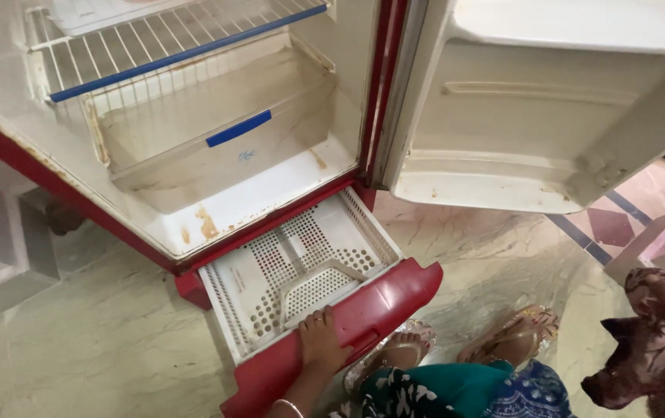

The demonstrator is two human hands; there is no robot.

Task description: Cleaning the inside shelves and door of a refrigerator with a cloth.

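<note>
Red plastic front, white perforated tray behind it: the bottom drawer [301, 294] of an open refrigerator [193, 155] is pulled out over the marble floor [100, 340], at the lower centre of the view. Left hand [321, 340] lies palm down on the top edge of the drawer's red front, fingers [315, 319] held close together and reaching over onto the tray's rim. It is pressing flat, not pinching anything. A ring shows on one finger, a thin bangle [290, 406] at the wrist.

Right hand: only a dark patterned cloth [650, 348] shows at the lower right, bunched around a forearm. Cannot tell how the hand beneath is set, or whether it grips the cloth.

Tray is empty, its holes in rows, with a raised arched section near the front. Above it, the fridge cabinet has a red frame, stained white floor with rust marks, and a clear crisper bin [209, 131] with a blue handle strip. A wire shelf [170, 39] with blue front trim sits over the bin. The fridge door [534, 116] stands open to the right, white inner lining, lower door shelf scuffed.

Two feet in patterned sandals [518, 337] rest on the floor just right of the drawer front. Blue and green printed fabric at the bottom edge.
</note>
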